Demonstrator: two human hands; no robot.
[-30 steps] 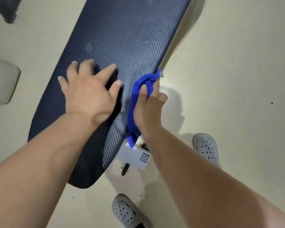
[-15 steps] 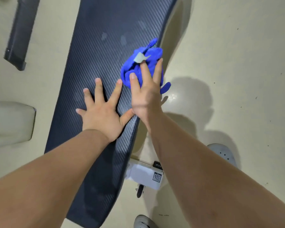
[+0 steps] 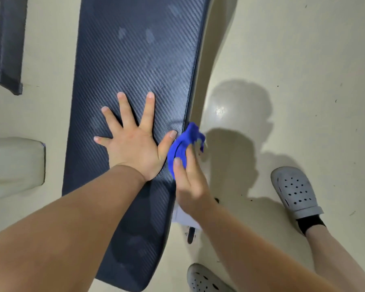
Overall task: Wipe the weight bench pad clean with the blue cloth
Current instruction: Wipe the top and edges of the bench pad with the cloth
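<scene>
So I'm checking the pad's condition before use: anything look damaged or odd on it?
No tears show. The bench pad has pale smudges near its far end and near end, unwiped. The blue cloth in the right hand is at the pad's right edge.

You see the bench pad covered in dark vinyl with a woven, carbon-fibre-like diagonal texture, semi-matt, with a few dull smudges near the top. The blue cloth at its right edge looks soft and crumpled. The floor is smooth and faintly glossy. Your perforated grey clogs at lower right look like matt foam or rubber.
</scene>
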